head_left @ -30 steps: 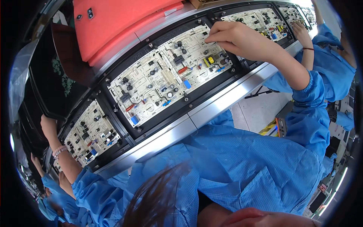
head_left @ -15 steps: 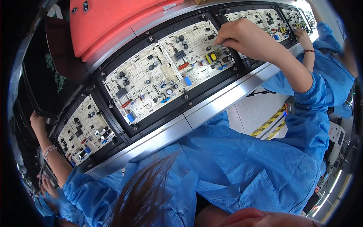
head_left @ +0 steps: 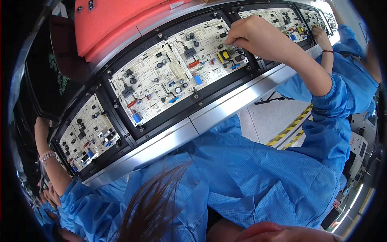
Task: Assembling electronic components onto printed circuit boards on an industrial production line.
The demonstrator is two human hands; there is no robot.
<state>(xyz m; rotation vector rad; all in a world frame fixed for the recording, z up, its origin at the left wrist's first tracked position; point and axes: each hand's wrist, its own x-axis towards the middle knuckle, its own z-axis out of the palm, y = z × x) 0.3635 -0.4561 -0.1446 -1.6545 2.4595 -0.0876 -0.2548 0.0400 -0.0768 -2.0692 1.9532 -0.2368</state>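
My right hand (head_left: 252,35) is over the right end of a pale circuit board (head_left: 161,103), thumb and fingers pinched together near its upper right corner. Whatever the fingertips hold, if anything, is too small to make out. Black capacitors, red and blue parts and a yellow transformer (head_left: 223,56) stand on this board, which sits in a black frame (head_left: 197,95). Far to the left, my left hand (head_left: 41,126) is at the lower edge of a black bin (head_left: 40,94), its fingers mostly hidden there.
Further framed boards lie left (head_left: 86,133) and right (head_left: 278,24) along a metal rail (head_left: 225,107). Red foam (head_left: 117,24) lies behind. At right, a co-worker's hand (head_left: 321,38) touches another board; at lower left, another person's hand (head_left: 51,195) shows.
The framed boards and the rail seam have shifted slightly left. My right hand has moved a little left, still pinched. My left hand stays by the bin.
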